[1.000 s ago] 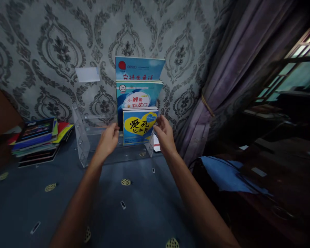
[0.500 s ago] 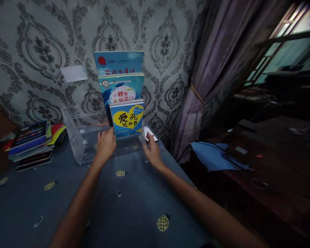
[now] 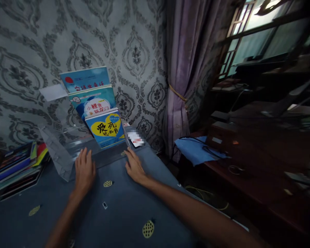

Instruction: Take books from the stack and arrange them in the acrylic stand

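A clear tiered book rack stands on the table against the wall. In its right half, three tiers of books rise stepwise: a small blue book with a yellow heart in front, a teal book behind it, and a taller blue book at the back. My left hand is at the rack's front edge, left of the front book, fingers stretched out and holding nothing. Beside the rack's right front corner is my right hand, its fingers extended and apart; whether its fingertips touch the rack I cannot tell.
A pile of books and magazines lies on the table left of the rack. A phone lies right of it, near the wall. Beyond the table's right edge are a tied curtain, a blue cloth and dark furniture.
My left hand has drawn away from the front book, towards me and leftward. My right hand remains by the rack's right corner. The view has turned right, so everything appears further left.
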Demonstrator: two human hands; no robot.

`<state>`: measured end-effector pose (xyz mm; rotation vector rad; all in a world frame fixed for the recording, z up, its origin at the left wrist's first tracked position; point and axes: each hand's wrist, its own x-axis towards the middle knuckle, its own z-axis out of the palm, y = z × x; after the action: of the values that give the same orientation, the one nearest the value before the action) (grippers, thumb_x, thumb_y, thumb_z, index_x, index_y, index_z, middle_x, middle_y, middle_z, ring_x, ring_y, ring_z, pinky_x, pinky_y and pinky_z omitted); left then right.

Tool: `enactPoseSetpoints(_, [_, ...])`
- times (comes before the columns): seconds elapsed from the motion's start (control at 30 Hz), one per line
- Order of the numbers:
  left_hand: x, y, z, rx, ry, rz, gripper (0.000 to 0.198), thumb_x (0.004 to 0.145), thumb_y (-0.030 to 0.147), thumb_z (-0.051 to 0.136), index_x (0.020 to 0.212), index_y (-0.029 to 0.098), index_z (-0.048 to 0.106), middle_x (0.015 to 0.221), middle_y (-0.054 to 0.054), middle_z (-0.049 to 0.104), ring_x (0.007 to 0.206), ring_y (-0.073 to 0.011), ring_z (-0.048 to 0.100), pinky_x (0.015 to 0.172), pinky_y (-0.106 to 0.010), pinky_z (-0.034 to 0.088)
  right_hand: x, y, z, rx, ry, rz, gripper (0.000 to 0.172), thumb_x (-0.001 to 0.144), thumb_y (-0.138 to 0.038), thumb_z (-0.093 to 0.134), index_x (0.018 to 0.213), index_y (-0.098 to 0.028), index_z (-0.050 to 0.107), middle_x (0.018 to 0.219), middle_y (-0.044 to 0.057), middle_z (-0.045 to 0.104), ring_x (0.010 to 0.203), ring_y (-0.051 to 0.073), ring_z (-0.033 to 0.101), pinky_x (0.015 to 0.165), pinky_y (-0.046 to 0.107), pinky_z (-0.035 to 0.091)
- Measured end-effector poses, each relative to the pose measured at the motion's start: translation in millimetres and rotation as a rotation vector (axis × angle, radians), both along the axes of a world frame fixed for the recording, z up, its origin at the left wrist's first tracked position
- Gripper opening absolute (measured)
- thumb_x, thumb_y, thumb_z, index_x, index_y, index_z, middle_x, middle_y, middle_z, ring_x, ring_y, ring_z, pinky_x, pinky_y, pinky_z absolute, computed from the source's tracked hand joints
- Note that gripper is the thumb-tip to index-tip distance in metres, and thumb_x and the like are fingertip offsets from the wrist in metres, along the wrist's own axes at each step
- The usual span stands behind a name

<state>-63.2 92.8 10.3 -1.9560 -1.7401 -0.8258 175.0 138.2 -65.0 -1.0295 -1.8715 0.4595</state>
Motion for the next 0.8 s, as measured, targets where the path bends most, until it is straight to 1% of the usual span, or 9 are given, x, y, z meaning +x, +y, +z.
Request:
enactPoseSetpoints(0.1, [-9.5, -14.9, -16.5, -0.026, 0.012, 0.018, 0.05, 0.097, 0.021, 0.038, 0.147, 0.019, 0.041, 0.153, -0.022, 0.045, 0.151, -0.0376, 0.036, 0.116, -0.063, 0.039, -1.0, 1.8, 0.2, 0.01, 0.01, 0.001, 0.058, 0.087, -0.012, 0.048, 0.145, -0.015, 0.055, 0.156, 0.019, 0.047, 0.145, 0.03, 0.045, 0.122, 0.054, 0.037])
enactPoseSetpoints(0.17, [-15.4, -23.2, -26.7, -0.045, 0.006, 0.032, 0.052, 0.096, 0.021, 0.04, 0.148, 0.021, 0.041, 0.152, -0.021, 0.048, 0.149, -0.0379, 0.038, 0.115, -0.064, 0.04, -1.2, 3.4, -0.5, 0.015, 0.016, 0.001, 0.057, 0.086, -0.011, 0.049, 0.143, -0.016, 0.057, 0.153, 0.019, 0.05, 0.144, 0.03, 0.047, 0.121, 0.054, 0.039])
enactPoseSetpoints(0.27, [-20.5, -32.7, -38.8, -0.066, -0.002, 0.048, 0.057, 0.094, 0.018, 0.04, 0.151, 0.021, 0.039, 0.153, -0.02, 0.049, 0.15, -0.0374, 0.038, 0.116, -0.064, 0.04, -0.6, 5.9, -2.2, 0.021, 0.019, 0.005, 0.057, 0.085, -0.01, 0.051, 0.14, -0.018, 0.059, 0.151, 0.017, 0.052, 0.142, 0.03, 0.049, 0.12, 0.052, 0.041])
enactPoseSetpoints(0.33, [-20.5, -36.4, -43.5, -0.074, -0.002, 0.056, 0.06, 0.093, 0.015, 0.038, 0.153, 0.02, 0.038, 0.154, -0.02, 0.048, 0.151, -0.0364, 0.036, 0.117, -0.063, 0.039, 0.3, 7.6, -3.7, 0.025, 0.017, 0.012, 0.056, 0.084, -0.009, 0.051, 0.139, -0.018, 0.06, 0.15, 0.017, 0.053, 0.142, 0.029, 0.049, 0.12, 0.051, 0.041])
enactPoseSetpoints(0.47, [-16.2, -38.5, -45.7, -0.087, 0.0, 0.068, 0.059, 0.093, 0.012, 0.035, 0.152, 0.014, 0.039, 0.158, -0.024, 0.043, 0.153, -0.0365, 0.033, 0.117, -0.062, 0.038, 2.7, 11.7, -6.9, 0.035, 0.009, 0.019, 0.055, 0.084, -0.01, 0.051, 0.138, -0.016, 0.06, 0.15, 0.017, 0.053, 0.142, 0.028, 0.049, 0.12, 0.05, 0.04])
enactPoseSetpoints(0.6, [-12.0, -39.0, -43.9, -0.091, 0.001, 0.098, 0.063, 0.091, 0.009, 0.038, 0.154, 0.016, 0.039, 0.159, -0.022, 0.043, 0.153, -0.0348, 0.034, 0.118, -0.061, 0.038, 5.3, 15.6, -8.6, 0.049, -0.009, 0.021, 0.053, 0.085, -0.012, 0.051, 0.137, -0.019, 0.061, 0.149, 0.015, 0.054, 0.142, 0.028, 0.05, 0.121, 0.05, 0.039])
enactPoseSetpoints(0.73, [-9.8, -41.1, -43.0, -0.119, 0.04, 0.137, 0.059, 0.092, 0.007, 0.036, 0.151, 0.012, 0.043, 0.16, -0.023, 0.042, 0.153, -0.0346, 0.033, 0.119, -0.058, 0.037, 6.5, 18.4, -10.0, 0.065, -0.029, 0.017, 0.051, 0.085, -0.013, 0.05, 0.134, -0.014, 0.062, 0.148, 0.019, 0.054, 0.14, 0.03, 0.052, 0.12, 0.052, 0.04])
enactPoseSetpoints(0.8, [-9.5, -41.8, -43.6, -0.137, 0.072, 0.155, 0.059, 0.093, 0.006, 0.035, 0.151, 0.011, 0.044, 0.161, -0.022, 0.04, 0.153, -0.0342, 0.033, 0.119, -0.058, 0.036, 6.4, 19.9, -11.4, 0.075, -0.037, 0.01, 0.051, 0.084, -0.013, 0.051, 0.134, -0.014, 0.063, 0.147, 0.019, 0.055, 0.139, 0.031, 0.053, 0.119, 0.053, 0.041])
